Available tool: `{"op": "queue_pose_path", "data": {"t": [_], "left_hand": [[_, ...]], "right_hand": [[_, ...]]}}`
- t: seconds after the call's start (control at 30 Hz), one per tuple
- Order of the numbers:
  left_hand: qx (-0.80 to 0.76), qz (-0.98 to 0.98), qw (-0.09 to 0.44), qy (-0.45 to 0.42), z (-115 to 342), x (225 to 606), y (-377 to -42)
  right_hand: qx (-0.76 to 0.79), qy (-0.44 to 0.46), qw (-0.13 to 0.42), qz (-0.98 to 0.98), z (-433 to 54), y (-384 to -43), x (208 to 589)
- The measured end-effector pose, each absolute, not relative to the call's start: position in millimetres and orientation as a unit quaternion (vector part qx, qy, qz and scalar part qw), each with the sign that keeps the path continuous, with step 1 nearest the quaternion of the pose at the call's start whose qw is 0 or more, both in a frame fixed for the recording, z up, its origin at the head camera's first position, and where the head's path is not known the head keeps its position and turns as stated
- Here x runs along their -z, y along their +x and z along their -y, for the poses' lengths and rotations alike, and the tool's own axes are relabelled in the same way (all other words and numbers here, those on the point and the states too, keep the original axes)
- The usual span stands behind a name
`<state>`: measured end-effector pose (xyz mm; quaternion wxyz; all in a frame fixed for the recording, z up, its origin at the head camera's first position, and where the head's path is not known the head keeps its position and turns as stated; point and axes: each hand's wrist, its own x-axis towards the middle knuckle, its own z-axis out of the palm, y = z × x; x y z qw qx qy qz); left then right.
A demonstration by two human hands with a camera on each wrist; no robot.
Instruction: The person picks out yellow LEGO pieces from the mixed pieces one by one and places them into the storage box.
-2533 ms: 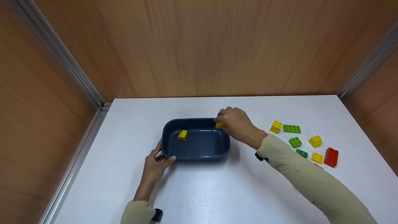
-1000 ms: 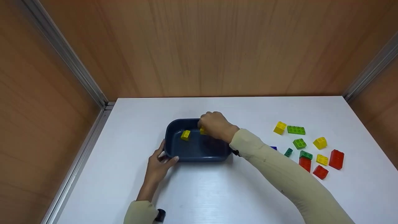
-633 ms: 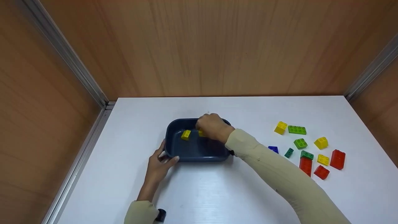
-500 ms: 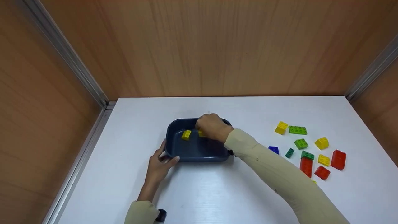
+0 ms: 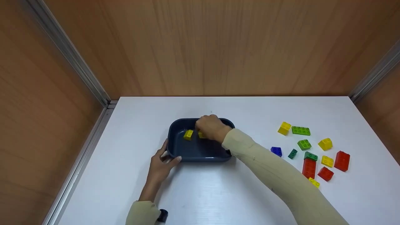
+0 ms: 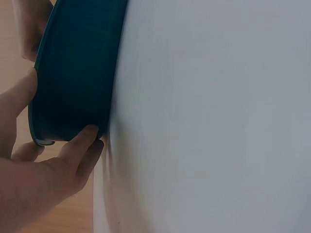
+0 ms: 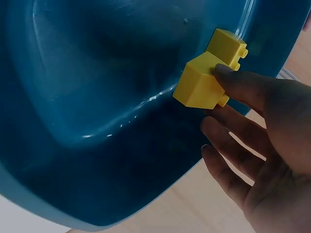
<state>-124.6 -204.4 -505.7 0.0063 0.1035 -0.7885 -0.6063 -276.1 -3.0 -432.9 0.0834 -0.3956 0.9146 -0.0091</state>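
A dark blue tray point(image 5: 200, 158) with rounded corners stands on the white table. My left hand point(image 5: 159, 168) grips its near left corner; the left wrist view shows the thumb at the rim and fingers against the outer wall. Over the inside of the tray, my right hand point(image 5: 211, 127) pinches a yellow toy brick point(image 7: 197, 82) between thumb and fingers. A second yellow toy brick point(image 5: 188, 135) lies in the tray just left of it. In the right wrist view the held brick overlaps this other brick point(image 7: 226, 43).
Loose toy bricks are scattered to the right: a blue brick point(image 5: 276, 151), a long green brick point(image 5: 301, 130), red bricks point(image 5: 342, 161) and yellow bricks point(image 5: 325, 144). My right sleeve point(image 5: 268, 170) stretches across the table beside them. A wooden panel point(image 5: 200, 47) rises behind the table.
My right hand has carried the yellow brick left from the tray's far right rim to beside the other brick. Its sleeve has uncovered blue, red and green bricks. My left hand keeps its grip.
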Motion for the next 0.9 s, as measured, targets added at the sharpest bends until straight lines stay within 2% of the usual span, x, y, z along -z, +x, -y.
{"op": "queue_pose_path", "data": {"t": [0.9], "left_hand": [[0.602,0.790,-0.001,0.114,201.9,507.4,-124.8]], "right_hand": [[-0.021,-0.382,0.101,-0.918,15.5,-276.0,442.9]]}}
